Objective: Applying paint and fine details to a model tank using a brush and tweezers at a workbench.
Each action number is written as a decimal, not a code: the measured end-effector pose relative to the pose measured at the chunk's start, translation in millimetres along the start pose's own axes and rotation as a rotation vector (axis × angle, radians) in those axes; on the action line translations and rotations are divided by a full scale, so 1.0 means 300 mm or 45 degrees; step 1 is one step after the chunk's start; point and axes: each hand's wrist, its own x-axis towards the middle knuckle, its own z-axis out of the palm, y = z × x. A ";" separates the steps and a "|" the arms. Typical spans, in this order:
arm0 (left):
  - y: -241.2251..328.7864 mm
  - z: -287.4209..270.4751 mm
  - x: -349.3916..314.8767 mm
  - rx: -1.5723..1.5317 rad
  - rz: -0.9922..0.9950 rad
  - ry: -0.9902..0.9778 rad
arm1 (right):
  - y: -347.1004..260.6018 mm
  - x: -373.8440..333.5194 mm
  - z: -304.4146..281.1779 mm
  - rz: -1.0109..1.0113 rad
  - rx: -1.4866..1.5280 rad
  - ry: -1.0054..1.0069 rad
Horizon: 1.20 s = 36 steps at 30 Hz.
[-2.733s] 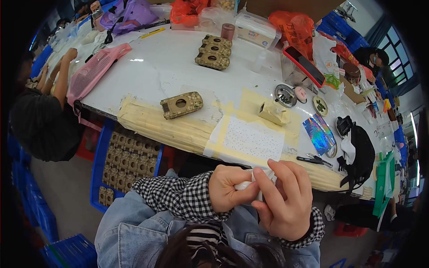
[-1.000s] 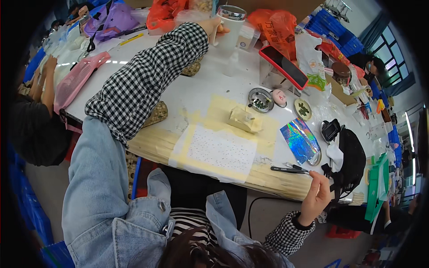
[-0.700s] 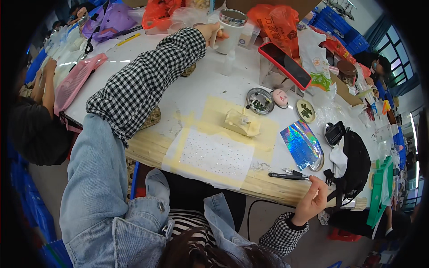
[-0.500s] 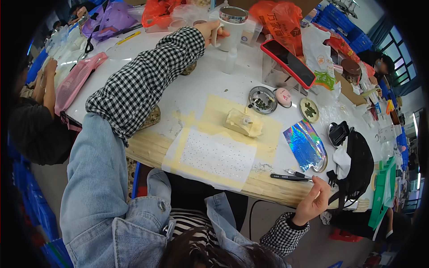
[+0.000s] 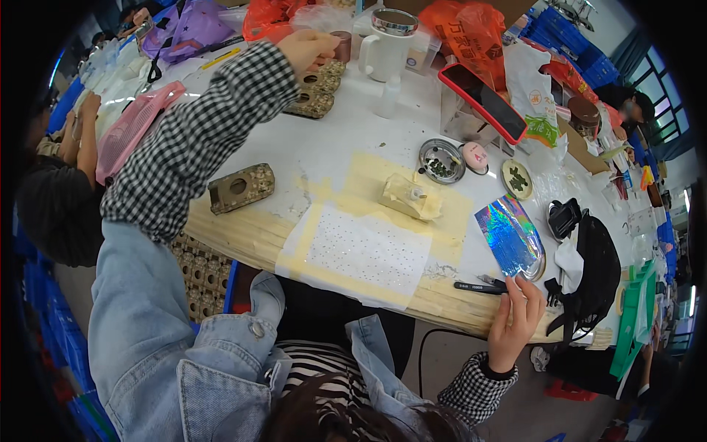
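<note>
A limp pink mesh bag (image 5: pixel 140 125) lies along the left edge of the smooth white counter (image 5: pixel 324 147). Near the taped near edge, a mottled brown-green shell (image 5: pixel 258 180) rests with its round hole upward, its long axis roughly along that edge. The left hand (image 5: pixel 309 50) reaches toward the far edge, fingers bent and drawn narrow; I cannot tell whether they hold anything. Just right of it, apart from the fingertips, stands the glossy white mug (image 5: pixel 384 59), a rounded cylinder with a shiny metal rim (image 5: pixel 394 22). Its long axis is upright and its handle points left, toward the hand. A dotted white sheet (image 5: pixel 364 250) lies flat at the near edge, below a tape-wrapped, angular beige block (image 5: pixel 405 195). Further right, slim black tweezers (image 5: pixel 475 287) lie nearly parallel to the near edge, blunt end left. The right hand (image 5: pixel 518 317) is beside their right end, thumb and fingers spread; contact is unclear. Beyond it lies a rippled, rainbow-shiny foil sheet (image 5: pixel 508 232).
</note>
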 end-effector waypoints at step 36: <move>-0.307 -0.143 -0.813 0.153 0.136 0.143 | -0.002 -0.031 0.007 0.076 0.154 0.026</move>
